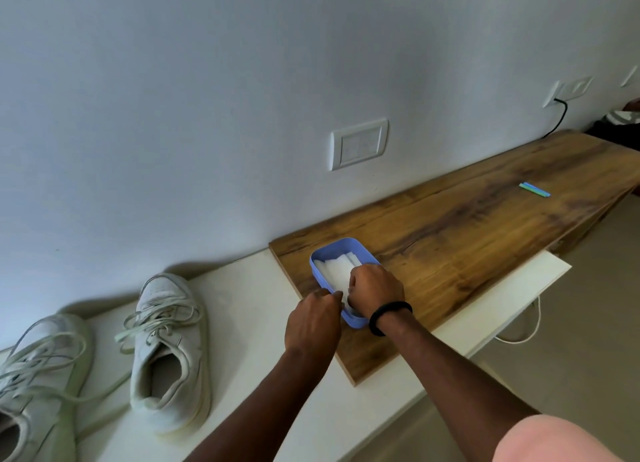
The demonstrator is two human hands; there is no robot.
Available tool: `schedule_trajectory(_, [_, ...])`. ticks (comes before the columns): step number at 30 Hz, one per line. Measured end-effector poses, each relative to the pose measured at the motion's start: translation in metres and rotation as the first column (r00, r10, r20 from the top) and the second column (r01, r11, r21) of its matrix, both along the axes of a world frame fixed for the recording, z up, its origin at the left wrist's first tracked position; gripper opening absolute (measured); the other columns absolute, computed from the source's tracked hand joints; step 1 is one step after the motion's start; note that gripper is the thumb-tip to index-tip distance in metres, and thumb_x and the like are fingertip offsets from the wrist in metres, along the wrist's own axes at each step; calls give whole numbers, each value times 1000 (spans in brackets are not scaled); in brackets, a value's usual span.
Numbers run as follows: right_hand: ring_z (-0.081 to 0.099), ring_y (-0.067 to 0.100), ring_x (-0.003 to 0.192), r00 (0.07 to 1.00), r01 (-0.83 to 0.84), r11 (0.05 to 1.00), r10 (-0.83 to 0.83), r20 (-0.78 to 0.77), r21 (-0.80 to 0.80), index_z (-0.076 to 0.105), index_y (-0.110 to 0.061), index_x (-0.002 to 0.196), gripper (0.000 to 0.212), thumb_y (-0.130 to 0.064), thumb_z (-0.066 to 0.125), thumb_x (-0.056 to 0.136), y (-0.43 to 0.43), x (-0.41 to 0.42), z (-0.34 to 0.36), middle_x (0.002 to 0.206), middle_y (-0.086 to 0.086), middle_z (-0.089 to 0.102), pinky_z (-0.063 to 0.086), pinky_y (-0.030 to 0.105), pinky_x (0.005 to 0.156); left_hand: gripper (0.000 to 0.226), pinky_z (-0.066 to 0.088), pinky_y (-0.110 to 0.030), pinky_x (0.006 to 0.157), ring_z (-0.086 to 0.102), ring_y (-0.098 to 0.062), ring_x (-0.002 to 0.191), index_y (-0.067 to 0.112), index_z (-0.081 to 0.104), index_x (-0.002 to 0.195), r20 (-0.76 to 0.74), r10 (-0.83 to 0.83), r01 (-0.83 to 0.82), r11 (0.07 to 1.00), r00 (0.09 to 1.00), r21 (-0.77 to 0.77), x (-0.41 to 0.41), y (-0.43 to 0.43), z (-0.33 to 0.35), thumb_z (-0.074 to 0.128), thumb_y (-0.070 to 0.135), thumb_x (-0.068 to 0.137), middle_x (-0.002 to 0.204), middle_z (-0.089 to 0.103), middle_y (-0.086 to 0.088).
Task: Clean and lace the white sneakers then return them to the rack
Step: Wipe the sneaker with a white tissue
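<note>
Over a rounded blue plastic box (343, 245) on a grained wooden board (467, 240), left hand (313, 318) and right hand (375, 288) pinch one soft white wipe (337, 271). Scuffed white sneakers (169, 351), laces loose, sit at eight o'clock.

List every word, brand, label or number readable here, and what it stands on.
No text can be read in this view.
White sneakers: no brand or logo shows.
Blue box and white wipes: no label shows.
Wall socket: no legible marking.
Blue-green strip on the wooden board: too small to tell.
</note>
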State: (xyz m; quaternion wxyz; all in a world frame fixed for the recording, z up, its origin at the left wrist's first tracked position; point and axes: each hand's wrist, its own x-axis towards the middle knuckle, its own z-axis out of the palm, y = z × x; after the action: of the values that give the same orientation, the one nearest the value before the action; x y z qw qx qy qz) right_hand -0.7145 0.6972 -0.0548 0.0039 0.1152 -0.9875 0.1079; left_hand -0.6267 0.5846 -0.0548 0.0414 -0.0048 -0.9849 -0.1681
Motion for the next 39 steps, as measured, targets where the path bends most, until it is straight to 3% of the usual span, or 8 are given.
schedule_trajectory(13, [65,15,78,984,105,906,-153,-87,-411,68,-16,76,17,-15,62,92,13,2,15,83,-1,68,48,21,59,38,54,-28,97,65,-16,109,24,54,138,47,-3,3,1000,999,5,3,0,9,53,34,102,125,66,0])
schedule_trajectory(20, [55,3,70,961,211,626,-273,42,-751,62,-14,90,10,-17,57,99,14,2,41,81,-4,61,39,13,57,40,53,-31,99,57,-19,119,23,54,138,8,29,-29,999,1000,21,7,2,12,57,36,100,131,60,-1])
schedule_trajectory(24, [54,16,68,953,285,449,-223,203,-847,60,-10,81,19,-16,57,99,22,-2,54,76,6,59,37,19,54,38,52,-27,95,56,-18,121,21,59,136,-117,108,-85,978,987,188,6,7,19,58,30,100,132,60,-2])
schedule_trajectory(27, [54,19,66,954,299,303,-121,275,-905,59,-10,75,25,-15,58,99,25,5,67,73,8,58,39,24,54,31,52,-24,88,66,-17,109,16,65,129,-14,325,-243,732,946,637,0,10,36,53,27,103,122,70,-2])
schedule_trajectory(29, [58,18,67,954,299,240,-36,299,-924,60,-11,74,26,-16,57,99,22,14,76,73,6,60,43,24,55,33,57,-33,87,69,-21,106,13,64,125,329,255,-384,204,909,901,-4,8,52,51,34,103,115,73,-5])
schedule_trajectory(31, [61,22,72,952,296,199,20,306,-934,63,-11,76,23,-16,58,98,17,23,82,76,8,63,47,28,57,36,61,-38,81,70,-26,105,11,62,121,479,34,-458,-236,877,857,-3,2,67,54,40,100,115,73,-11])
schedule_trajectory(33, [63,25,77,944,314,154,52,325,-937,66,-8,84,19,-17,58,98,10,32,91,82,11,66,51,30,60,38,62,-36,77,70,-27,106,9,63,121,434,0,-413,-309,901,857,1,-5,74,60,38,97,118,72,-12])
schedule_trajectory(39, [69,24,80,880,433,7,214,425,-901,69,-7,97,20,-20,55,100,-14,60,103,90,14,71,58,34,69,20,61,-31,76,74,-24,98,4,74,103,247,259,-239,-64,934,969,25,-28,85,67,22,95,101,78,-10])
